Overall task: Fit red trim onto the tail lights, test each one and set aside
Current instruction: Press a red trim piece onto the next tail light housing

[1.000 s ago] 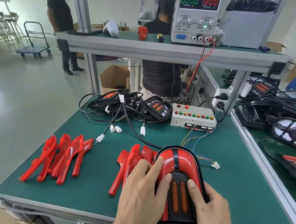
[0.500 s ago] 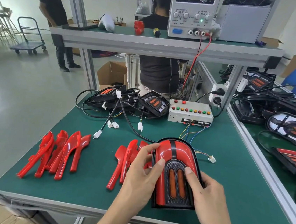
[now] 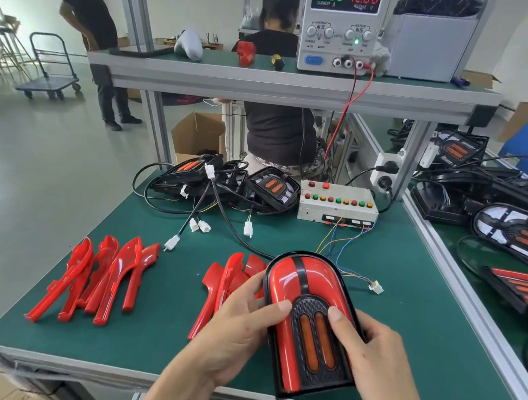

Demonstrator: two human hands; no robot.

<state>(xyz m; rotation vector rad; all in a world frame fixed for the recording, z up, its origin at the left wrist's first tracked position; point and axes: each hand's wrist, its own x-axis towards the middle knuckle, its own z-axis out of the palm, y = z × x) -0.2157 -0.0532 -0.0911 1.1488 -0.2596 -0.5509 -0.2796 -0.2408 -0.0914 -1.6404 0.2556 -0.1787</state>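
Tail light, red trim fitted, held over green bench front edge. Left hand grip closed on its left side, right hand on right; thumbs on face. Spare trim pcs lie to the left.

The left edge of the tail light is covered by the left hand, and its right edge by the right hand. Both forearms are cut off by the bottom of the frame. The near red trim pieces are partly hidden behind the left hand. At the right edge of the frame, a finished lamp is cropped. The small lettering on the power supply cannot be read.
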